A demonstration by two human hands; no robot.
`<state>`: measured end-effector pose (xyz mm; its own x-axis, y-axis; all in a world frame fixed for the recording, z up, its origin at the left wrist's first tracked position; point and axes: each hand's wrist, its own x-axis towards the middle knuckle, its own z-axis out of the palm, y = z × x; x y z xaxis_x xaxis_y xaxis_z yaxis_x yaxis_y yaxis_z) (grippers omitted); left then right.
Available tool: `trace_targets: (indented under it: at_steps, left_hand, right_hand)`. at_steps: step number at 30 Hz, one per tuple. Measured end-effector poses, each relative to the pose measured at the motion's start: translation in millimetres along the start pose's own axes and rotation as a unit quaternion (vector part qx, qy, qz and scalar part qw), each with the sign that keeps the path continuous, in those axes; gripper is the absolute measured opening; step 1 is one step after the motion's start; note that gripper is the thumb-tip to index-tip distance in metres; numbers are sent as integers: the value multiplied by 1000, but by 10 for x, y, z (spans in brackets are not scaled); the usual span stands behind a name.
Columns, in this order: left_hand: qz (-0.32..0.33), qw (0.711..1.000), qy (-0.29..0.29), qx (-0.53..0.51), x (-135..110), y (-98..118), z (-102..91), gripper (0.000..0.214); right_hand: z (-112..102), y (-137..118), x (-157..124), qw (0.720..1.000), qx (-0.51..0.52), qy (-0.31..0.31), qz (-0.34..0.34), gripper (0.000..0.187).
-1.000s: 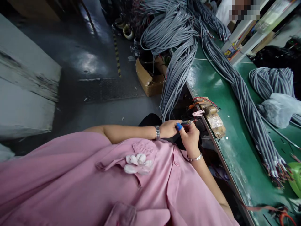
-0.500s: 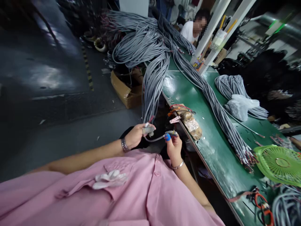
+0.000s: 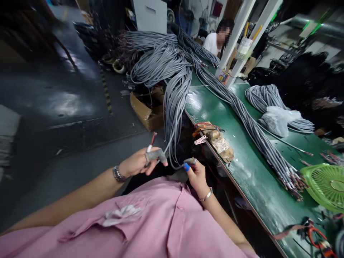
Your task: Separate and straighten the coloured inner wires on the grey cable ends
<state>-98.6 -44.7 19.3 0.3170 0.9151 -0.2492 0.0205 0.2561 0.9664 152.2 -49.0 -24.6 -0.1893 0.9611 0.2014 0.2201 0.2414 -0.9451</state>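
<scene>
My left hand [image 3: 138, 161], out to the left in front of my body, has a grey wrap on its index finger. A grey cable [image 3: 151, 142] with a white and red stripped end sticks up between its bent fingers. My right hand [image 3: 198, 177] is closed in a pinch, with blue tape on the thumb and a greyish wrap on a finger. Between its thumb and finger is the end of another grey cable [image 3: 175, 165]; its tip is mostly hidden. Both cables run toward the hanging bundle of grey cables [image 3: 176, 104] off the table's edge.
On the green table [image 3: 204, 107] lie a long cable bundle [image 3: 242, 114], a wooden block with tape [image 3: 219, 143], a pink clothespin [image 3: 200, 140], a green basket [image 3: 326, 186] and orange-handled scissors [image 3: 315, 234]. A cardboard box [image 3: 145, 114] stands on the floor. A co-worker [image 3: 213, 41] sits beyond.
My left hand has moved left, away from the right hand, and a cable end now sticks up from its fingers. My right hand keeps its pinch, slightly lower. The view has shifted a little.
</scene>
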Motion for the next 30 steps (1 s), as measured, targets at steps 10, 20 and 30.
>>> trace_targets:
  at_steps: [10,20,30]
  left_hand:
    - [26,997,-58,35,410,62,764,39]
    - [-23,995,-46,83,388,-104,739,21]
    - [-36,999,0,4,420,-132,656,26]
  right_hand:
    - [-98,-173,238,983,155,-36,96,31]
    - [-53,-74,344,962,215,-5,166,30]
    - [47,-121,480,958,214,-38,185,34]
